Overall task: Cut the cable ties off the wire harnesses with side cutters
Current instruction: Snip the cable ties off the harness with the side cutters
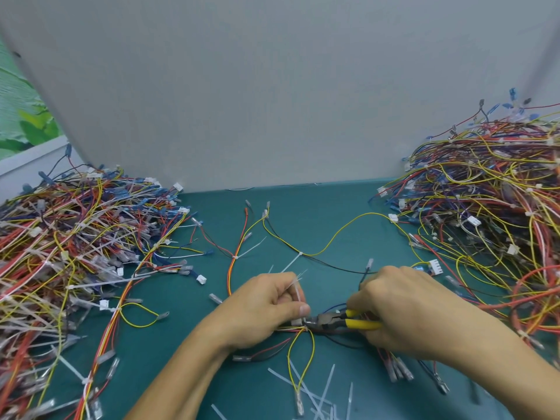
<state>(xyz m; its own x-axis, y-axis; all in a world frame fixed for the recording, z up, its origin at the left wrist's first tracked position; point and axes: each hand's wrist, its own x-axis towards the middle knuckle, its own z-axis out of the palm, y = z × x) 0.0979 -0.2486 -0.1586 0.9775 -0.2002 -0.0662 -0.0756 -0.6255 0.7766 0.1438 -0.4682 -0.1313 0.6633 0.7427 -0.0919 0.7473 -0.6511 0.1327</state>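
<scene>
A wire harness of yellow, red and black wires lies on the green table in front of me. My left hand holds it down and pinches a white cable tie whose tail sticks up between thumb and fingers. My right hand grips the yellow-handled side cutters. Their dark jaws point left and sit at the tied bundle just under my left thumb.
A big heap of harnesses fills the left side and another heap the right. Loose harnesses lie in the middle toward the grey back wall. Several cut white ties litter the near edge.
</scene>
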